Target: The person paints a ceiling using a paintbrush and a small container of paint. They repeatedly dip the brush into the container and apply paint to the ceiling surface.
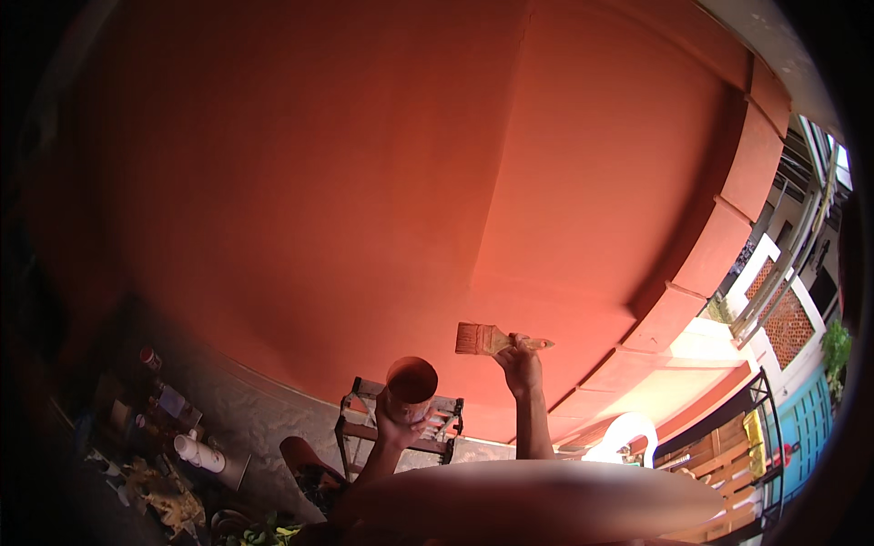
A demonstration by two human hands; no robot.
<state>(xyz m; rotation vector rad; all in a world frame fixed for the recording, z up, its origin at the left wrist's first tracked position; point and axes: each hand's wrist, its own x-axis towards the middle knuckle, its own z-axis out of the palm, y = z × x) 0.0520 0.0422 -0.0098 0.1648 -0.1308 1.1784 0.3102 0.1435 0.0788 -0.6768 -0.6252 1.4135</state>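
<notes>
In front of me stretches a wall (pixel 364 182) coated in orange-red, with a vertical edge running down it right of the middle. My right hand (pixel 521 366) is raised close to the wall, fingers closed round the handle of a flat paintbrush (pixel 482 339). Its wide bristles are paint-coloured and point left; whether they touch the surface I cannot tell. Lower and to the left, my left hand (pixel 401 426) grips a round paint container (pixel 412 380) from beneath and the side. The container's mouth is open and its inside looks reddish-brown.
A small metal-framed stand (pixel 350 429) stands behind my left hand. Bottles and clutter, with a white cylinder (pixel 200 452), lie at lower left. An orange-red ledge (pixel 687 300) borders the wall on the right; beyond are a black railing (pixel 774 428), wooden slats (pixel 728 443) and a plant (pixel 836 346).
</notes>
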